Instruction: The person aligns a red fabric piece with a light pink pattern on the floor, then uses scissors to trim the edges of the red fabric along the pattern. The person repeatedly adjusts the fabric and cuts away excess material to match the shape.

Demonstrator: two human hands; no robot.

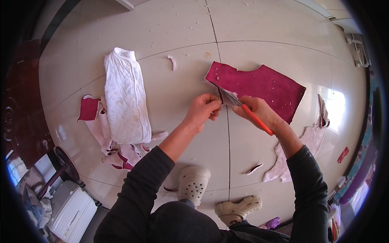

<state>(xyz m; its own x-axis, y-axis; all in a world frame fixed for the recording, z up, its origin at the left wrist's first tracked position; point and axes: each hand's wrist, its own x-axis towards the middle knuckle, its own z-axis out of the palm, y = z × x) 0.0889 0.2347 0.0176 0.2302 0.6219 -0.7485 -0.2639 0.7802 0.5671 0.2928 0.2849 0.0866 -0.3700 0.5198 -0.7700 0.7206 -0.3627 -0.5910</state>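
A maroon piece of fabric [263,85] with a pale fleecy underside lies on the floor ahead of me. My right hand [262,110] is closed on orange-handled scissors [257,120], whose blades reach the near left edge of that fabric. Closed in a pinch, my left hand [201,110] grips a narrow strip [220,96] at this edge, beside the blade tips. Most of the blades shows between the hands; how far apart they stand is hard to see.
To the left, a white sleeveless garment [125,97] lies on maroon and pale scraps [89,108]. A pale fleecy piece [311,139] lies right. Small trimmings [172,62] dot the tiled floor. A white suitcase [73,208] stands lower left. My clogs [194,184] are below.
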